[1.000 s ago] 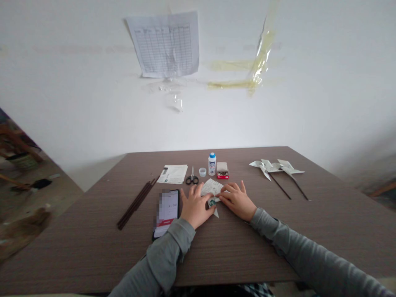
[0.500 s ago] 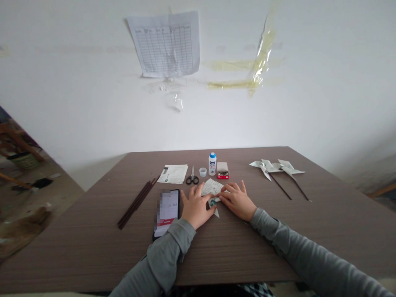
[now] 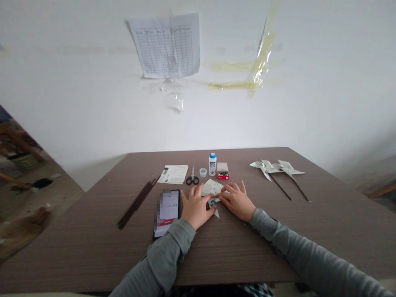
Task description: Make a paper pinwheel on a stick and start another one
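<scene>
A printed sheet of paper [image 3: 212, 187], cut and partly folded, lies on the table between my hands, with a green round logo on its near part. My left hand [image 3: 196, 207] grips its left side, with thumb and index finger closed on it near the logo. From the right, my right hand [image 3: 237, 202] presses its fingertips together on a folded part near the paper's middle. The fingertips of both hands almost meet there and hide part of the folds.
Behind the paper stand scissors [image 3: 192, 177], a small clear cup [image 3: 203, 172], a glue bottle [image 3: 212, 165] and a red box of pins [image 3: 223, 172]. Left are paper sheets [image 3: 173, 174], dark sticks [image 3: 136, 205] and a phone [image 3: 167, 213]; right, two paper pinwheels [image 3: 276, 167] on sticks.
</scene>
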Available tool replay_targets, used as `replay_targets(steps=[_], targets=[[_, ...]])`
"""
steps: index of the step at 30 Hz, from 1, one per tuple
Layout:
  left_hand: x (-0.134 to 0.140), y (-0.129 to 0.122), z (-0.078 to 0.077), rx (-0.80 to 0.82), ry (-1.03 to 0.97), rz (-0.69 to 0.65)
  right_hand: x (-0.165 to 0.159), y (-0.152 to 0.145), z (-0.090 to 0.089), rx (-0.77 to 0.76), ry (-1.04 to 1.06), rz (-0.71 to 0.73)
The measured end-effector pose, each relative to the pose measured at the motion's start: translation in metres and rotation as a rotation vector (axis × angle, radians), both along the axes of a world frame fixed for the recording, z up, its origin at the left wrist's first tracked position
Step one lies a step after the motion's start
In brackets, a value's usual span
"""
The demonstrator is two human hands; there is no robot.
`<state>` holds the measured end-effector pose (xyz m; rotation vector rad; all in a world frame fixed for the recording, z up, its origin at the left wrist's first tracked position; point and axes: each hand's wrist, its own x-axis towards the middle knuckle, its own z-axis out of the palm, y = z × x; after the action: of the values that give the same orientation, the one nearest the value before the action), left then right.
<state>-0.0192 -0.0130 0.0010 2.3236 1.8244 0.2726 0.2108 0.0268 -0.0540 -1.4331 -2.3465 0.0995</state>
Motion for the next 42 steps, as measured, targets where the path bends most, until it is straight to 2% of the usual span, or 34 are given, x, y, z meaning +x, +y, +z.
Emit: replay_targets(steps=[12,23,34,42], targets=[[-0.002,-0.001,0.000,0.004,-0.024,0.003,0.003,0.002,0.003,-0.075,0.060,-0.003],[-0.001,-0.002,-0.002,0.019,-0.042,0.000,0.001,-0.001,0.002,-0.001,0.041,-0.013],[-0.014,-0.001,-0.005,0.034,-0.046,0.056,0.008,-0.001,0.005,-0.073,0.062,0.073],[-0.016,0.001,-0.004,-0.003,-0.068,0.045,0.013,0.005,-0.004,-0.022,0.134,0.068]])
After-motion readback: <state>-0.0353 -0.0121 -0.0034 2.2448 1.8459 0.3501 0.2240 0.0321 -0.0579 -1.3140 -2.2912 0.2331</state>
